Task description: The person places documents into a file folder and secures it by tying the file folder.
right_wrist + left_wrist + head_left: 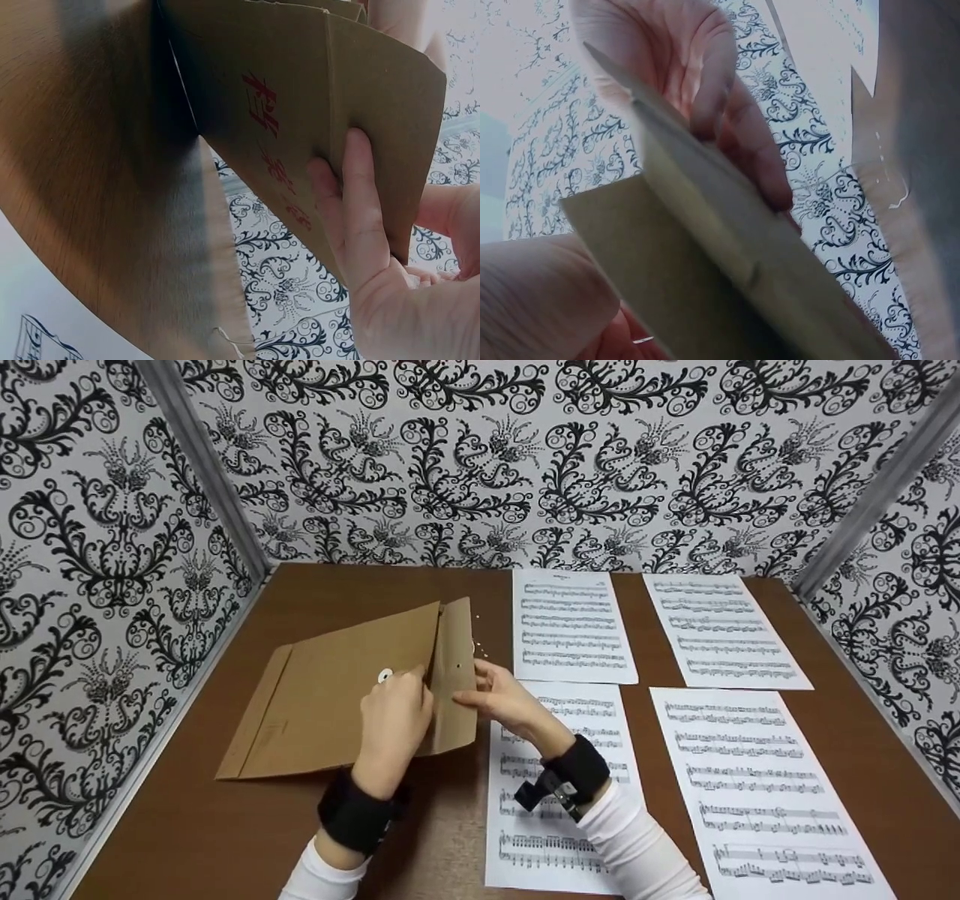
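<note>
A brown kraft-paper document envelope (337, 690) is tilted up from the table, its mouth facing right with the flap (456, 682) folded outward. My left hand (394, 720) grips the front panel at the mouth, beside a white button disc (385, 675); its fingertips are hidden. My right hand (510, 701) holds the flap, thumb on the near face and fingers behind. In the right wrist view, the fingers (364, 195) press against the back of the envelope, which has red printed characters (262, 105). The left wrist view shows a gap between the two panels.
Sheets of printed music lie in two columns at the right, one sheet (574, 630) at the back and another (517, 817) under my right forearm. A thin white string (229, 341) trails beyond the flap. Patterned walls (480, 472) enclose the brown table (180, 825).
</note>
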Available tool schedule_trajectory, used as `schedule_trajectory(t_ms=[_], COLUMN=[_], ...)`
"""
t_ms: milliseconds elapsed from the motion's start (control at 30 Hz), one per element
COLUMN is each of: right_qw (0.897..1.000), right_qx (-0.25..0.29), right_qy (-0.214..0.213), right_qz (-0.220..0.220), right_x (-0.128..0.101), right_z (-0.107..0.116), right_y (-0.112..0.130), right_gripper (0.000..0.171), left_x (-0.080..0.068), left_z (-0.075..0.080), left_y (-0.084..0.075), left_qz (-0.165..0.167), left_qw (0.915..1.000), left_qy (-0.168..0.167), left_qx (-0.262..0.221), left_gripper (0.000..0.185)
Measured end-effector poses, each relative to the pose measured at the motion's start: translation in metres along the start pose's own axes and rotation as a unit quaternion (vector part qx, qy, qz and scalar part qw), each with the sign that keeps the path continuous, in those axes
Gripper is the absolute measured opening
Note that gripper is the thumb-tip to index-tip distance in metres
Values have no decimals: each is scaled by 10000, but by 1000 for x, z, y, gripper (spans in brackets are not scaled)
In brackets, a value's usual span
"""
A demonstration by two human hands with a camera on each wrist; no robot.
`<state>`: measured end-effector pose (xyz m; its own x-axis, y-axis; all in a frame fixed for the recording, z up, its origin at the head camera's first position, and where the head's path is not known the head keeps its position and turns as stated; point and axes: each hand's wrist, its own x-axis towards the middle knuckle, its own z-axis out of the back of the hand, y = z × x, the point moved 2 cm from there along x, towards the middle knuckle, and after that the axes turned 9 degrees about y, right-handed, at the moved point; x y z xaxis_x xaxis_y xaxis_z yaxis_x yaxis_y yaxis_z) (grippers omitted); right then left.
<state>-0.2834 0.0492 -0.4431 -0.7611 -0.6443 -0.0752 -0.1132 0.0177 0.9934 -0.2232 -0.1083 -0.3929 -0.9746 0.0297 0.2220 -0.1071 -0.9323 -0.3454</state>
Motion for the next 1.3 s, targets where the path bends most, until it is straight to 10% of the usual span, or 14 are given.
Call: schedule_trajectory(t_ms=[400, 667, 1300], right_qw=[9987, 9956, 9883], right_qx=[-182, -661, -1159], right_qy=[-139, -282, -860], right_qz=[-459, -604, -500], right_x=[9, 23, 20], right_z=[2, 4, 6], right_y=[-3, -9, -3], right_gripper=[51, 24, 37], left_x=[-4, -7, -16], left_z=[6, 6, 34], left_y=[-3, -3, 1], left_qz=[-239, -244, -131], left_qw=[9956, 9951, 9978], left_qy=[-811, -853, -650], left_qx=[393, 433, 2], left_gripper=[27, 25, 25])
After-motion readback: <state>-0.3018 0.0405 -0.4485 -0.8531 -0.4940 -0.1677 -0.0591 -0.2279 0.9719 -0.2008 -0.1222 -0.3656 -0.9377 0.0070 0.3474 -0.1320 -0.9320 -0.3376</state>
